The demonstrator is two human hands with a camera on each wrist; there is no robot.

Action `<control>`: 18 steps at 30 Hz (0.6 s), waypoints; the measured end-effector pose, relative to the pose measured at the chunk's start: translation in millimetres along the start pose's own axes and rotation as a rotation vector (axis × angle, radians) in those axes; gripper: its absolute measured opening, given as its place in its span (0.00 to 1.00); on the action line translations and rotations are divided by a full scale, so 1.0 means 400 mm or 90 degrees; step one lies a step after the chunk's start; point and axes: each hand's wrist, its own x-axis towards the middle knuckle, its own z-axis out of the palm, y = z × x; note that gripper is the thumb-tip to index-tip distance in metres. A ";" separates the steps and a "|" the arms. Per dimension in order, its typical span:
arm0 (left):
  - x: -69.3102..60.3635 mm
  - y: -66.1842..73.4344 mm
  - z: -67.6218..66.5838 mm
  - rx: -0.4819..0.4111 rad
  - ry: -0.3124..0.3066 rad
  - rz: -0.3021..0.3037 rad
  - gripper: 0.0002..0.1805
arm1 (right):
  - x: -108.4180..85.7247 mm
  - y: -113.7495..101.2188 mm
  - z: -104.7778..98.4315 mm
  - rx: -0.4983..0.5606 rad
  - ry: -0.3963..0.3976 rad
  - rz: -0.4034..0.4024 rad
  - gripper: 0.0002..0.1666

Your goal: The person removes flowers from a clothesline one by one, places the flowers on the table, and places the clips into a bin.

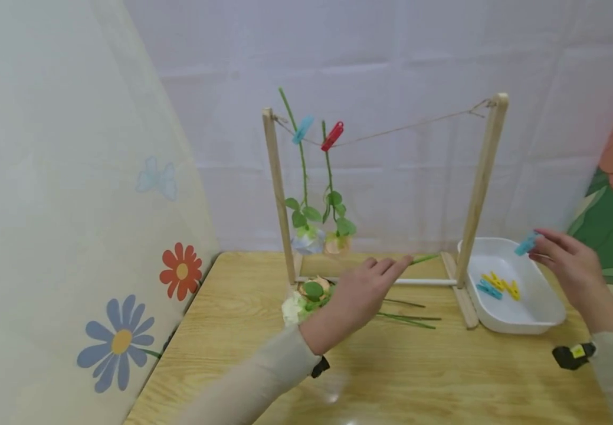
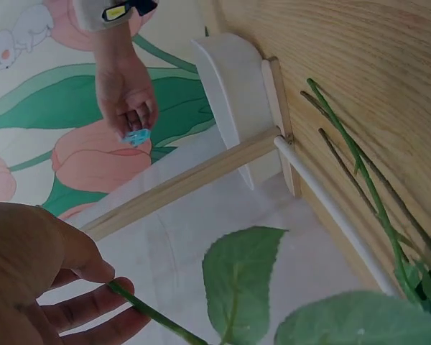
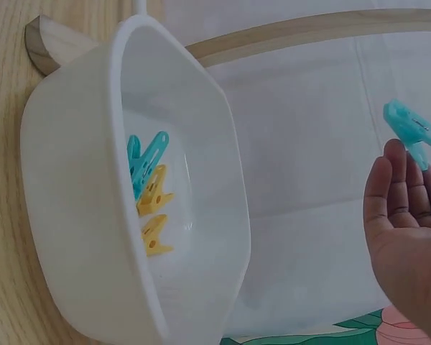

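Observation:
My left hand (image 1: 361, 292) pinches a green flower stem (image 2: 161, 318) between thumb and fingers. The stem's tip (image 1: 424, 258) pokes out past the fingers in the head view; its bloom cannot be made out. Over the white basin, my right hand (image 1: 571, 268) pinches a light blue clothespin (image 1: 526, 244). Two artificial roses hang head down from a twine line (image 1: 412, 125): a pale bluish one (image 1: 308, 241) under a blue clothespin (image 1: 303, 130), and a peach one (image 1: 337, 242) under a red clothespin (image 1: 333, 136). A cream rose (image 1: 294, 308) lies near my left forearm.
The twine spans a wooden frame (image 1: 484, 177) with a white bottom rod (image 1: 425, 282). To its right stands the white basin (image 1: 542, 321), holding yellow clothespins (image 3: 154, 236) and a blue clothespin (image 3: 149, 159). Several loose stems (image 1: 409, 320) lie on the wooden table (image 1: 418, 378).

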 end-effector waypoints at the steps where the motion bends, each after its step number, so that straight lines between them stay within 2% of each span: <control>1: 0.000 0.007 0.005 0.002 -0.003 0.001 0.32 | -0.001 0.002 -0.002 0.005 0.004 0.004 0.12; 6: 0.003 0.033 0.029 0.023 -0.018 0.005 0.31 | -0.008 0.006 -0.006 -0.008 0.012 0.031 0.12; 18: 0.014 0.077 0.076 0.000 -0.125 0.018 0.34 | -0.035 0.015 -0.026 -0.056 0.049 0.061 0.08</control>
